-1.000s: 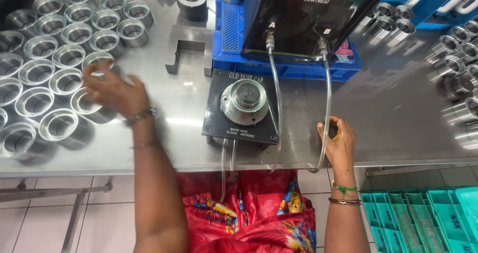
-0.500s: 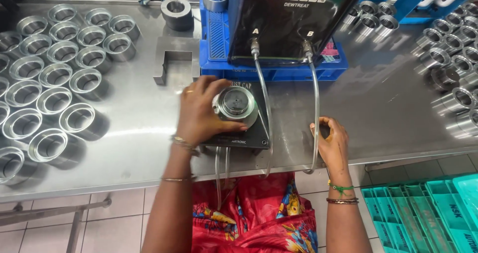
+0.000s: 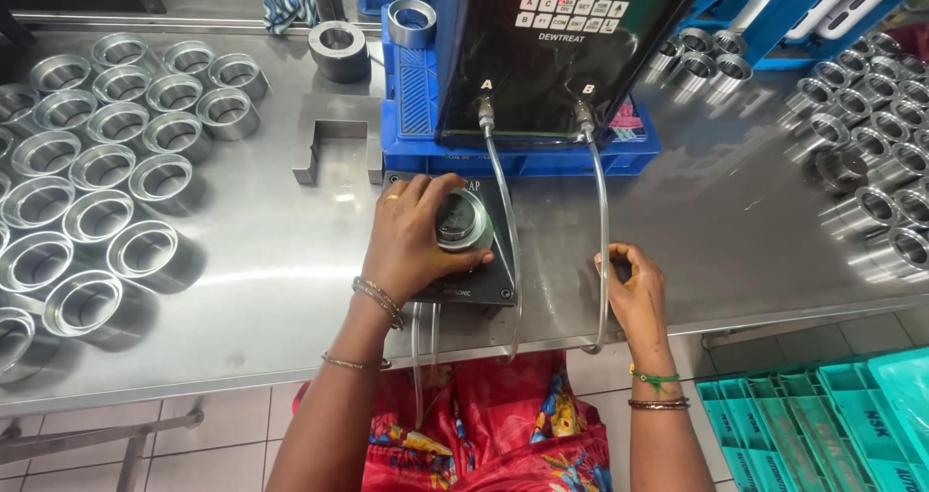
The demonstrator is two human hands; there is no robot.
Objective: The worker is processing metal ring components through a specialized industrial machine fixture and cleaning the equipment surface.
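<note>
Gripping a metal ring (image 3: pixel 461 223) seated on the black gauge block (image 3: pixel 484 269) mid-table, the left hand (image 3: pixel 411 245) was clamped around it. The right hand (image 3: pixel 637 289) pinched a clear tube (image 3: pixel 603 211) beneath the black panel (image 3: pixel 561 37) on its blue crate (image 3: pixel 411 115).

Left hand (image 3: pixel 411 245) wraps its grip round a metal ring (image 3: pixel 463 221) seated on the black gauge block (image 3: pixel 484 277), centre of the steel table (image 3: pixel 271 260). Right hand (image 3: pixel 639 294), at 4 o'clock, loosely curled beside a clear tube (image 3: pixel 604 250). Loose rings (image 3: pixel 106 163) crowd 9 o'clock.
</note>
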